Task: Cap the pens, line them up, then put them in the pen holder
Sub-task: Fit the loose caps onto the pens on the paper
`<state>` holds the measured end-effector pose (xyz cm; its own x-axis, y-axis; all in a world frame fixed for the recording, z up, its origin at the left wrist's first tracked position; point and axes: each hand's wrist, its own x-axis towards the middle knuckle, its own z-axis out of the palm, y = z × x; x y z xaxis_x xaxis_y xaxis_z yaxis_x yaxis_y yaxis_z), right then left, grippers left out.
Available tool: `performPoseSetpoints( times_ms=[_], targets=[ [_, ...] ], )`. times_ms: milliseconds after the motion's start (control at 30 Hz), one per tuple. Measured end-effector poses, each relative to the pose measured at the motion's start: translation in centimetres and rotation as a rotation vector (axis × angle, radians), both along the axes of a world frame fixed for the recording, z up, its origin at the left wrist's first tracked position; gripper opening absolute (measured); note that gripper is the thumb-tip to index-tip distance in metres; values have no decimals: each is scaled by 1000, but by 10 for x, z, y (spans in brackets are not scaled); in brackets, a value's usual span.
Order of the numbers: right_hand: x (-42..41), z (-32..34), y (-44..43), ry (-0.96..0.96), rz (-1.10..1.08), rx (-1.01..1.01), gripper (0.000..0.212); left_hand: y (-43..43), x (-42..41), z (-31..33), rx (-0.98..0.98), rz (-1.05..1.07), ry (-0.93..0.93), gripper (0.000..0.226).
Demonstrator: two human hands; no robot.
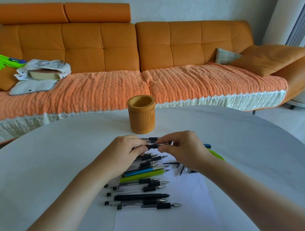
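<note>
Most pens (pixel 143 184) lie uncapped in a rough row on the paper (pixel 189 219), holder (pixel 141 114) empty behind them, while my left hand (pixel 127 150) and right hand (pixel 181 145) pinch one pen (pixel 152 146), seemingly capping it; early stage.

Pen holder (pixel 141 114) centre frame, on counter (pixel 62 155), sofa (pixel 109 52) behind it. Below holder: both hands w/ one pen (pixel 152 146). Pens in a row (pixel 143 186) lower centre; caps (pixel 183 169) to their right.
</note>
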<state>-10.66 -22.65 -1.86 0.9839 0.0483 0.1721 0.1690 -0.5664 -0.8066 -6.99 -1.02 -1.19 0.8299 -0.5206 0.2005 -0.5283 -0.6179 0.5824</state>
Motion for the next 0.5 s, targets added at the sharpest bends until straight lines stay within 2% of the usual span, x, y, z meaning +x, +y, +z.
performPoseSetpoints(
  times_ms=[100, 267, 333, 400, 500],
  targets=[
    [-3, -3, 4, -13, 16, -13, 12, 2, -1, -2, -20, -21, -32, 14],
    [-5, 2, 8, 157, 79, 198, 10, 2, -7, 0, -58, -21, -134, 16],
    [-4, 3, 9, 180, 81, 215, 10, 2, -6, 4, -68, -3, -150, 18],
    [-1, 4, 10, 141, 62, 185, 10, 2, -4, 7, -84, 17, -134, 19],
    [4, 4, 8, 1, 21, 22, 9, 1, 1, 6, -29, 0, -108, 23]
  ],
)
